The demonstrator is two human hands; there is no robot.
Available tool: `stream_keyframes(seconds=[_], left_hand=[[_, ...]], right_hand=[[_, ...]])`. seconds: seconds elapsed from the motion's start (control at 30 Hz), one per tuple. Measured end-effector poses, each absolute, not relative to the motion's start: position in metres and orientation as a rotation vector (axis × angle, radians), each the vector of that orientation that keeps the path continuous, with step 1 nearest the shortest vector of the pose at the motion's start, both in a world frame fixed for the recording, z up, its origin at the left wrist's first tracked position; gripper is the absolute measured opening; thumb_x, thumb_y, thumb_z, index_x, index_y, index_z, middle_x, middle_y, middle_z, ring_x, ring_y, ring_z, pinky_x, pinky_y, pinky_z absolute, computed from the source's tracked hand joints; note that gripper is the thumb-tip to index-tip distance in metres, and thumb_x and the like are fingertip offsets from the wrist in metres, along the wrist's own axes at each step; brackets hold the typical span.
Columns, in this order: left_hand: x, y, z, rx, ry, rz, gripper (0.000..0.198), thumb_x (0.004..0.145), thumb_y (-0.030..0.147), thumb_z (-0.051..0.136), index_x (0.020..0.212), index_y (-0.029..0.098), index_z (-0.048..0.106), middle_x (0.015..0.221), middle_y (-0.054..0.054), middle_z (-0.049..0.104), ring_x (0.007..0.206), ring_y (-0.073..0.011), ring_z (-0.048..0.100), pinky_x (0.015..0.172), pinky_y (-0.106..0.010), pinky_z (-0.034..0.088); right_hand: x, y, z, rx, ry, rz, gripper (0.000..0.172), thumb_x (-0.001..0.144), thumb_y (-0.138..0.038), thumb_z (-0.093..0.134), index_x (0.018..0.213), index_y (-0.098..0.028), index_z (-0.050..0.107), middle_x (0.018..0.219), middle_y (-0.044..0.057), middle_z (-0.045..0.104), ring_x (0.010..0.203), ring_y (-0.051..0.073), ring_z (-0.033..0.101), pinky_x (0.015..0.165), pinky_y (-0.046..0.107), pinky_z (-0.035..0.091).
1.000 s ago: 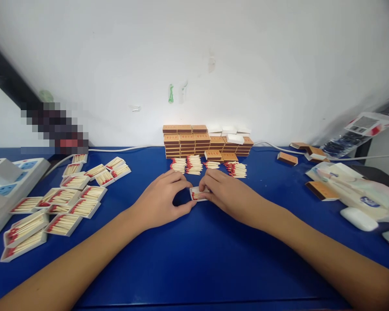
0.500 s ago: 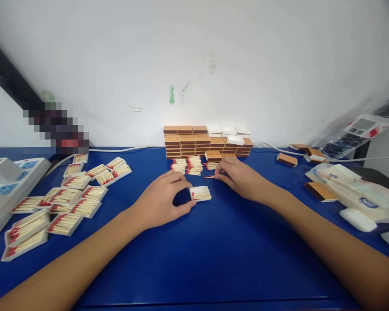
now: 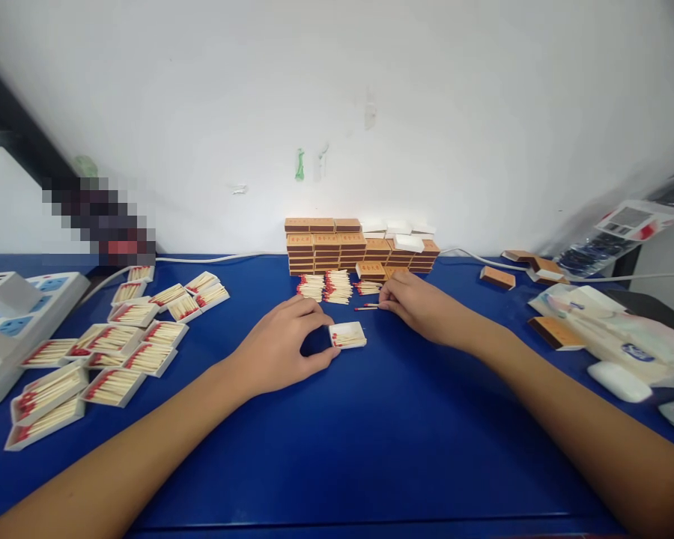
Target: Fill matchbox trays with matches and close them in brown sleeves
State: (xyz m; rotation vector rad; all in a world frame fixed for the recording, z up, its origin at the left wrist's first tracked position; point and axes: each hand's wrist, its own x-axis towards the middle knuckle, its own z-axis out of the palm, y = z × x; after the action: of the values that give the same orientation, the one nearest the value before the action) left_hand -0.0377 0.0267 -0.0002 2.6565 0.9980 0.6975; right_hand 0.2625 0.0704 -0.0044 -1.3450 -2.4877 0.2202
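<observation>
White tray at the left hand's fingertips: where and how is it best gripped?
Probably by its opposite long walls at the left end, coming from the left: the white tray lies flat, open side up, so a pinch there should leave the matches inside undisturbed. The left hand is at that end.

Bare right hand (image 3: 409,301): has been moved far and right, off the small white rectangular card tray (image 3: 348,329).
Tray interior: uncovered.
Thin red-headed wooden matches (image 3: 366,308): two now seen at the fingertips.
</observation>
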Motion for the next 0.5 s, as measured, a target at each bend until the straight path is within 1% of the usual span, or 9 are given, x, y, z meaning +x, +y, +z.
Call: stream_keyframes(seconds=[0.2, 0.3, 0.37, 0.5], left_hand=[[-0.037, 0.027, -0.001, 2.661, 1.005, 0.697, 0.029, 0.096, 0.039, 0.07, 0.117, 0.02, 0.073, 0.11, -0.008, 0.071, 0.106, -0.0252, 0.065, 0.098, -0.043, 0.055], [-0.036, 0.027, 0.0, 2.658, 1.011, 0.69, 0.028, 0.096, 0.039, 0.07, 0.117, 0.02, 0.073, 0.11, -0.008, 0.071, 0.106, -0.0256, 0.066, 0.097, -0.043, 0.056], [-0.036, 0.026, 0.001, 2.658, 1.015, 0.69, 0.028, 0.096, 0.038, 0.07, 0.117, 0.021, 0.073, 0.11, -0.008, 0.071, 0.107, -0.026, 0.066, 0.097, -0.044, 0.056], [-0.037, 0.027, 0.0, 2.662, 1.011, 0.705, 0.027, 0.095, 0.037, 0.07, 0.117, 0.021, 0.073, 0.11, -0.009, 0.071, 0.106, -0.0262, 0.067, 0.096, -0.044, 0.056]], right_hand=[[0.25, 0.063, -0.003, -1.284, -2.457, 0.12, 0.018, 0.104, -0.026, 0.044, 0.093, -0.021, 0.058, 0.1, 0.013, 0.063, 0.098, 0.029, 0.058, 0.087, 0.043, 0.049], [0.242, 0.058, -0.003, -1.294, -2.483, 0.121, 0.018, 0.104, -0.024, 0.046, 0.093, -0.021, 0.059, 0.102, 0.013, 0.063, 0.096, 0.028, 0.06, 0.085, 0.041, 0.049], [0.241, 0.057, -0.004, -1.303, -2.502, 0.136, 0.016, 0.105, -0.026, 0.048, 0.094, -0.021, 0.059, 0.102, 0.012, 0.063, 0.095, 0.028, 0.06, 0.083, 0.041, 0.049], [0.244, 0.058, -0.006, -1.279, -2.495, 0.163, 0.013, 0.105, -0.031, 0.052, 0.102, -0.021, 0.06, 0.108, 0.013, 0.062, 0.1, 0.028, 0.059, 0.088, 0.043, 0.049]])
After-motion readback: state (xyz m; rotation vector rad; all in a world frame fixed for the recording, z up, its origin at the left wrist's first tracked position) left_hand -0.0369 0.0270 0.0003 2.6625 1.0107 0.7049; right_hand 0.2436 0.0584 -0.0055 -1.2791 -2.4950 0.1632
